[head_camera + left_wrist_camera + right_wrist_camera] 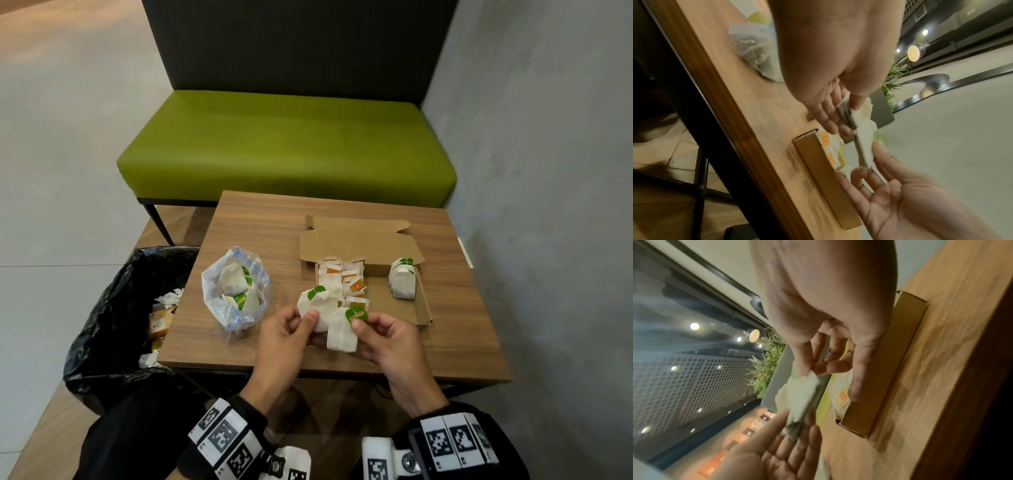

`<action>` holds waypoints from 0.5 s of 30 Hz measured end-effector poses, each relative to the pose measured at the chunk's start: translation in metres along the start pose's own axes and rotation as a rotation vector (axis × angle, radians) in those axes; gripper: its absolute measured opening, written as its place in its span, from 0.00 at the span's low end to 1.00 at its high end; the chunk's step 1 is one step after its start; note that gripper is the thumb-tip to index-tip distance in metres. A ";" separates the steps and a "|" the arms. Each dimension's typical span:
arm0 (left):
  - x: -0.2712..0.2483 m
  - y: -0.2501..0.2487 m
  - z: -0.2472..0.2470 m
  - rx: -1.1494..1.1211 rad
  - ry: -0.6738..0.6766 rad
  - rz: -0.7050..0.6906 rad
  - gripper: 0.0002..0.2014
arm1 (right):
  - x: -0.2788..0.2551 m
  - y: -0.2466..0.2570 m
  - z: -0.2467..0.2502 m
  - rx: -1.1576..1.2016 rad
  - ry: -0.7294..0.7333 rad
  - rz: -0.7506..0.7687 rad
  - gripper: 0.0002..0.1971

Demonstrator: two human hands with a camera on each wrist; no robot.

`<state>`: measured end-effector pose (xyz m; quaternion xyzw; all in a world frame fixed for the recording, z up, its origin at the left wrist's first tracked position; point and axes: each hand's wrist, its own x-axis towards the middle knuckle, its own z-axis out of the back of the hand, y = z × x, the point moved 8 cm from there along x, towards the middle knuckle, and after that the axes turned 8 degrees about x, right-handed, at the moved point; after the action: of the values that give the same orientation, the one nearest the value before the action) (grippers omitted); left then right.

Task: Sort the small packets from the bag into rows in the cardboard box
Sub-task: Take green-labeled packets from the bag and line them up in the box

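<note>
Hands' grip pinches packets (337,323) over wooden table (455,308) facing green bench (284,147).

Occlusions and blur, noted.
Your left hand (286,330) covers part of its green-tagged packet (317,305); printing on the orange-labelled packets (352,284) is too small to read.

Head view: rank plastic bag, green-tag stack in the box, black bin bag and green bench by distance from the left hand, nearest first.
From the left hand, which grips packets:
1. Plastic bag: on the table, just to its left.
2. Green-tag stack: at the box's right end, across the table.
3. Black bin bag: on the floor, left of the table; close to the stack's distance, ranked loosely.
4. Green bench: beyond the table.
</note>
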<state>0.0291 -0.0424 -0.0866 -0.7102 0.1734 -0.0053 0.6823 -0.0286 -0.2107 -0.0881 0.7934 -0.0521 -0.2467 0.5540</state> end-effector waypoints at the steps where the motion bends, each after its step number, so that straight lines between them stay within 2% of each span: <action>1: 0.000 0.000 0.001 -0.017 -0.007 0.008 0.09 | 0.000 0.002 0.003 0.010 0.000 0.004 0.07; 7: 0.002 0.001 -0.002 0.077 0.040 0.008 0.10 | -0.001 0.010 0.000 0.073 0.045 0.018 0.06; 11: -0.005 -0.002 -0.021 0.128 0.187 -0.026 0.12 | 0.003 0.005 -0.004 -0.006 -0.030 0.092 0.06; 15: -0.008 -0.004 -0.024 0.165 0.206 -0.058 0.09 | 0.004 0.003 -0.004 -0.051 -0.078 0.151 0.06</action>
<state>0.0168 -0.0633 -0.0788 -0.6520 0.2211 -0.1123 0.7165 -0.0230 -0.2093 -0.0855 0.7627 -0.1269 -0.2360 0.5886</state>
